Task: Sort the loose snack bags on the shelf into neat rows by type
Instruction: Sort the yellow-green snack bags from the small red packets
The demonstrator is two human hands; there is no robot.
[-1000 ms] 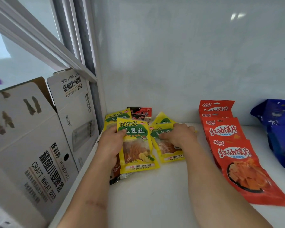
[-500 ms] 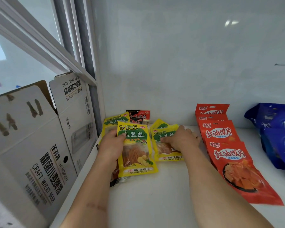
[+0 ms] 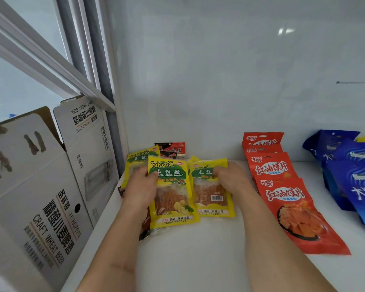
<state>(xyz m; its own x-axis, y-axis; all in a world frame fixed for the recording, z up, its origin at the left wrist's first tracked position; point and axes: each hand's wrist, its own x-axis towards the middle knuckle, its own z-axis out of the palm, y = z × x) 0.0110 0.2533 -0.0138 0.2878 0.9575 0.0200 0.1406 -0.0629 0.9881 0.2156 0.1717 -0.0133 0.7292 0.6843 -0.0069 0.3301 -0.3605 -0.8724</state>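
Left hand [image 3: 140,188] grips the front yellow TuDouSi potato-shred bag [image 3: 172,193] by its left edge, thumb curled over the green label, fingers hidden under the bag. That bag lies flat near the shelf's back left corner, overlapping darker packets [image 3: 144,223] beneath it. Right hand [image 3: 232,179] grips the top of a second yellow bag [image 3: 212,194], fingers curled over its upper edge; this bag sits just beside the first on its right, the edges touching or nearly so. A third yellow bag [image 3: 138,160] lies behind the left hand, partly covered. Red-and-black small packets [image 3: 171,149] stand against the back wall behind the yellow bags.

White shelf [image 3: 198,249]: bare surface toward the front edge. Toward the right, a row of red chip bags [image 3: 291,199] runs from the back wall to the front, each overlapping the one behind, apart from the right hand's bag. Blue snack bags [image 3: 352,169] are stacked at the right edge, partly cut off by the frame. Off the shelf's left edge, cardboard beer cartons [image 3: 40,186] printed CRAFT WHEAT BEER lean beside a grey window frame [image 3: 101,81].
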